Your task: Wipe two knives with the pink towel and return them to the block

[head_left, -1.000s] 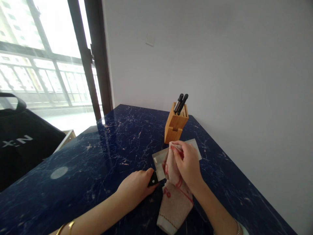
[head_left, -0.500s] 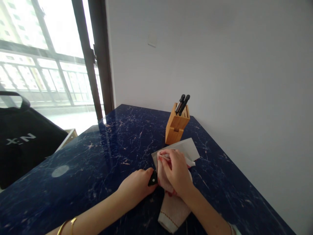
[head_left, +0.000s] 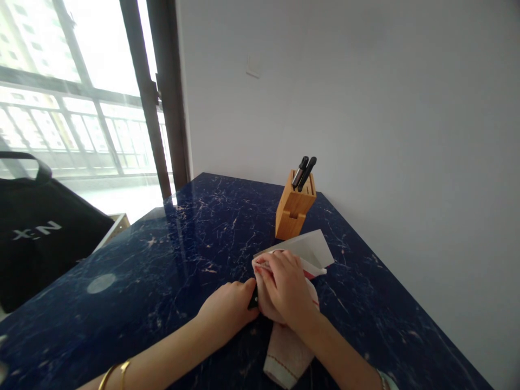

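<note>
- Under the curled fingers of the right hand (head_left: 285,287), I see a pale, red-marked fabric cloth (head_left: 287,355) gripped and bunched, probably to shield the skin from the edge.
- The left hand (head_left: 225,306) grasps a black handle (head_left: 254,299), I think for steadying the broad silvery knife blade (head_left: 314,248), which the cloth partly covers above the blue marbled table (head_left: 211,233).
- Just beyond the blade stands a light-brown wooden block (head_left: 293,208), its slots holding two black-handled tools (head_left: 305,176) upright.
</note>
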A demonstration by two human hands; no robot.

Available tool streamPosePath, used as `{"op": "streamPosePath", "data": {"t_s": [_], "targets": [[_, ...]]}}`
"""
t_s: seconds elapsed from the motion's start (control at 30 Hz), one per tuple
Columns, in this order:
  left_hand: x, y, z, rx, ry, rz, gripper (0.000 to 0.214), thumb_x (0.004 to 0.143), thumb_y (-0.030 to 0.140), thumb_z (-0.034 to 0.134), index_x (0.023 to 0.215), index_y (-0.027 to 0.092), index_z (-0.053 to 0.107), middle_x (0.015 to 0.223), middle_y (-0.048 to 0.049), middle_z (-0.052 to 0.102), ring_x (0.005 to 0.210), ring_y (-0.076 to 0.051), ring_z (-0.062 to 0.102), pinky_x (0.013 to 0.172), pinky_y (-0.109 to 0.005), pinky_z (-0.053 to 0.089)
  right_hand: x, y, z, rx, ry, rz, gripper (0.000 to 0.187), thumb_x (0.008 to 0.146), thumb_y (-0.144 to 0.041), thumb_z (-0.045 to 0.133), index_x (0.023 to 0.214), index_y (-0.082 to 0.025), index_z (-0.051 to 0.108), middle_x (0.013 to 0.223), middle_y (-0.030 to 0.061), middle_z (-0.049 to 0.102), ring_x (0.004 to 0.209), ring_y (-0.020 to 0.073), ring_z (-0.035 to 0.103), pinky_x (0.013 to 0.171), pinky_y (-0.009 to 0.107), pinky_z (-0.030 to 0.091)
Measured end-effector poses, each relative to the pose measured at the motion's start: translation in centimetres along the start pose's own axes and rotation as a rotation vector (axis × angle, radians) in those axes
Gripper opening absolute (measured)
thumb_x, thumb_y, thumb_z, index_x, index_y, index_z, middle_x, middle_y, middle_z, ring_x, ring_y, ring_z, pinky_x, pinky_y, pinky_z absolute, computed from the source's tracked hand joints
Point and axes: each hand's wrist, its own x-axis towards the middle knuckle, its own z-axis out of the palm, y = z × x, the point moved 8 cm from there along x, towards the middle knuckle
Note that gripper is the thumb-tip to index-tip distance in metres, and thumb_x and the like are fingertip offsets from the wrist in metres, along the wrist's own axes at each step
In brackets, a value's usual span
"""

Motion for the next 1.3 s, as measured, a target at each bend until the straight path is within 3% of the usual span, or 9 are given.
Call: {"op": "streamPosePath", "data": {"t_s": [0.23,0.47,0.67,0.87,0.93,1.17,1.3], "targets": [[-0.1,0.1,-0.1,0.009,0.016,0.0,0.026,0.08,0.044,0.043,0.087,0.022,0.055,0.078,-0.0061,0.067,0.073,-0.025,0.065,0.059,-0.029,0.046,0.3,2.3,-1.2,-0.029,0.129,0.124,0.01,0.084,-0.02,0.047,0.091,-0.021,0.054,0.089,0.0032,0.061,0.083,0.0207,0.049,0.075,0.035,0.034],[-0.1,0.2,0.0,0.008,-0.011,0.015,0.02,0.074,0.03,0.05,0.092,0.021,0.055,0.084,-0.0064,0.068,0.078,-0.025,0.065,0.064,-0.029,0.047,0.1,-0.2,-0.1,-0.007,-0.008,-0.002,0.01,0.083,-0.018,0.047,0.09,-0.022,0.054,0.089,0.0016,0.061,0.085,0.0198,0.049,0.077,0.034,0.033],[-0.2,0.4,-0.3,0.031,-0.004,0.001,0.029,0.079,0.046,0.044,0.088,0.021,0.055,0.078,-0.0058,0.067,0.073,-0.024,0.065,0.059,-0.028,0.046,0.4,3.4,-2.4,-0.057,0.164,0.15,0.008,0.084,-0.022,0.047,0.088,-0.021,0.054,0.087,0.0032,0.061,0.082,0.0208,0.049,0.073,0.034,0.034],[-0.1,0.2,0.0,0.022,0.004,0.021,0.019,0.075,0.033,0.05,0.089,0.021,0.055,0.081,-0.0059,0.068,0.075,-0.024,0.065,0.061,-0.028,0.046,-0.1,0.3,-0.1,0.012,0.004,0.017,0.01,0.083,-0.018,0.048,0.09,-0.022,0.055,0.088,0.0019,0.06,0.085,0.0202,0.048,0.077,0.034,0.033],[-0.2,0.2,0.1,0.031,0.012,0.035,0.019,0.075,0.033,0.05,0.088,0.021,0.055,0.08,-0.0056,0.068,0.074,-0.024,0.065,0.06,-0.028,0.046,-0.1,0.0,-0.3,0.009,0.0,0.014,0.01,0.083,-0.019,0.048,0.089,-0.023,0.055,0.088,0.0011,0.061,0.086,0.02,0.048,0.077,0.035,0.033],[-0.1,0.3,-0.2,0.045,0.033,0.029,0.028,0.079,0.047,0.044,0.085,0.021,0.055,0.074,-0.0051,0.067,0.068,-0.025,0.065,0.055,-0.028,0.045,0.4,4.1,-3.2,-0.035,0.205,0.17,0.009,0.083,-0.024,0.049,0.087,-0.022,0.056,0.086,0.0029,0.061,0.084,0.0215,0.048,0.074,0.035,0.034],[0.0,0.3,-0.2,0.026,0.034,0.038,0.021,0.078,0.04,0.047,0.084,0.022,0.055,0.076,-0.0048,0.068,0.07,-0.025,0.065,0.056,-0.029,0.046,0.2,1.7,-1.3,0.006,0.085,0.077,0.01,0.083,-0.021,0.047,0.089,-0.022,0.055,0.088,0.003,0.061,0.084,0.0211,0.048,0.076,0.035,0.034]]}}
